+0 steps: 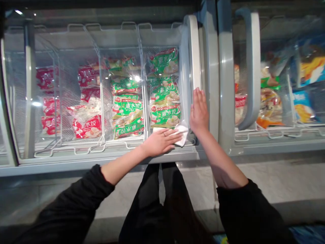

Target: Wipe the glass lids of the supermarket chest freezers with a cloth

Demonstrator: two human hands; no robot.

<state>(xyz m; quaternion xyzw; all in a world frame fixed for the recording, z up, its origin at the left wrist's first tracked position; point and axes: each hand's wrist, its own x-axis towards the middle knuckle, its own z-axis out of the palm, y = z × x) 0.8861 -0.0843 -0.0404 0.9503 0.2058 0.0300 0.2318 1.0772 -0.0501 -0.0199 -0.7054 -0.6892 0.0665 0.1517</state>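
I look down into a chest freezer with sliding glass lids. My left hand point(162, 141) lies flat on a white cloth point(181, 135), pressing it onto the glass lid point(83, 101) near its front right corner. My right hand point(198, 112) is open, fingers stretched out and together, resting against the lid's grey curved handle point(195, 54). Under the glass, wire baskets hold green dumpling bags point(164, 115) and red dumpling bags point(87, 127).
A second glass lid with a grey handle point(251, 67) covers the freezer section to the right, with orange, blue and green packages point(303, 108) beneath. The freezer's grey front rim point(76, 164) runs across; below it is a pale tiled floor point(279, 183) and my dark trousers.
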